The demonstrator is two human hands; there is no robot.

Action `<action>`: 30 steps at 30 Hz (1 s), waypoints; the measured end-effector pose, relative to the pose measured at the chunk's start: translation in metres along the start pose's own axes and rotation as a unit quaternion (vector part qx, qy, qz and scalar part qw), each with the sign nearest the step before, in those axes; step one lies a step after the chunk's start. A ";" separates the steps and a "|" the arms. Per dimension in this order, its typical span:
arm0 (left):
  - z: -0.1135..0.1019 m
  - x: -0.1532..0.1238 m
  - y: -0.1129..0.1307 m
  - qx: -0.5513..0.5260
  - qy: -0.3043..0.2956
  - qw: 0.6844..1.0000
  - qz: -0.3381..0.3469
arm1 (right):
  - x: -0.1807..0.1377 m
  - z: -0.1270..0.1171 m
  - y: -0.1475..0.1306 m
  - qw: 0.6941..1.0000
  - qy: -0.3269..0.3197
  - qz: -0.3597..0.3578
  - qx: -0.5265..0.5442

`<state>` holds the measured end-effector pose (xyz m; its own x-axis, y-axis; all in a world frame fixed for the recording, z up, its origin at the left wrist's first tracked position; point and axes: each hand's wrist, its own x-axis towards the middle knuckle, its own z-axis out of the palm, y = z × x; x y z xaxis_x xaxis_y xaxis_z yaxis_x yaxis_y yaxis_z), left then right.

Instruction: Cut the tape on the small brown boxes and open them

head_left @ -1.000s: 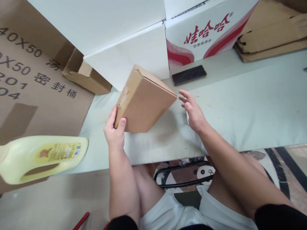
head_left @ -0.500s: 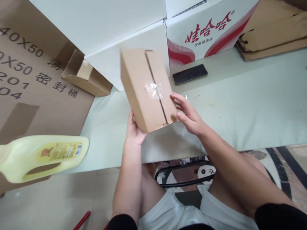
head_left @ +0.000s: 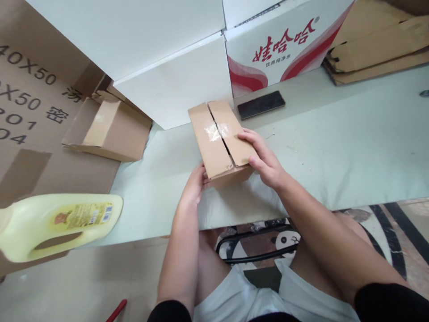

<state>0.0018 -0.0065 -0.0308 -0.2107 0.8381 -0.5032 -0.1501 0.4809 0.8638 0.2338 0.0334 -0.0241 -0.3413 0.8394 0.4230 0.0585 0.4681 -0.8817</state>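
Note:
A small brown cardboard box [head_left: 219,138] is between my hands, over the cloth-covered table. Its two top flaps meet at a dark slit, with clear shiny tape across the middle. My left hand [head_left: 195,185] grips the near left corner, its fingertips partly hidden behind the box. On the right side, my right hand [head_left: 263,156] holds the box with fingers on the top edge and thumb near the front corner. The underside is hidden, so I cannot tell whether it rests on the cloth.
Behind the box stand white cartons [head_left: 177,80] and a red-and-white carton [head_left: 284,53]. A black phone [head_left: 261,105] lies before them. To the left are another small cardboard box [head_left: 124,132], a big printed carton [head_left: 30,125] and a yellow jug [head_left: 83,219]. Flattened cardboard [head_left: 378,49] is at right.
The held box has come down and tilted, so its front side now shows. My left hand has shifted slightly right around its corner. The small box at left has moved nearer me.

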 end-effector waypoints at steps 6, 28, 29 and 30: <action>-0.021 -0.006 0.009 0.158 0.173 0.923 0.304 | -0.001 0.005 0.002 1.000 -0.002 0.002 -0.012; -0.001 -0.043 0.026 0.431 0.033 0.728 0.531 | -0.005 0.020 -0.002 1.000 -0.004 0.024 -0.010; 0.000 -0.044 0.026 0.435 0.025 0.725 0.534 | -0.005 0.021 -0.003 1.000 -0.003 0.030 -0.005; 0.000 -0.045 0.025 0.439 0.017 0.721 0.535 | -0.004 0.021 -0.004 0.999 -0.002 0.034 -0.001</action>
<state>0.0069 -0.0318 0.0136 0.2220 0.8506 0.4767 0.7830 -0.4469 0.4327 0.2155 0.0222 -0.0269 -0.3406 0.8682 0.3607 0.0836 0.4101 -0.9082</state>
